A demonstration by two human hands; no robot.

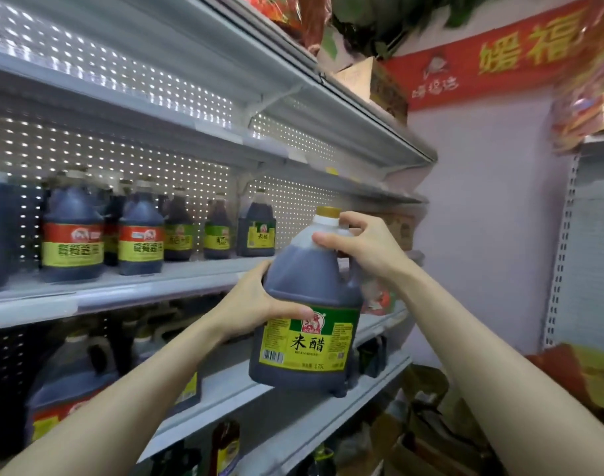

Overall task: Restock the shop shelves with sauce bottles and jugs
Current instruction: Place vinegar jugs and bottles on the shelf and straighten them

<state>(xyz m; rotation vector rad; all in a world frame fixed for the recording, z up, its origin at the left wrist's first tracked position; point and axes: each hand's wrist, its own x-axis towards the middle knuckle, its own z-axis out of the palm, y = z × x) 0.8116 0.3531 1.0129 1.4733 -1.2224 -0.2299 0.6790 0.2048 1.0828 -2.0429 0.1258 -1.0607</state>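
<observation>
Printed in black on the yellow-green label [305, 341] of the vinegar jug [304, 280]: "米醋". In yellow on the red banner [465, 80]: "福". Shelf jugs [140, 242] blurred, unreadable.

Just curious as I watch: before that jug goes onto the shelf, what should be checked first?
1. Low grip: left hand holds the jug by its side: ok.
2. Top grip: right hand grips near the handle: ok.
3. Cap on: ok; tight: cannot tell.
4. Gap on shelf right of shelved jugs: ok, partly hidden.
5. Label faces out: ok.
</observation>
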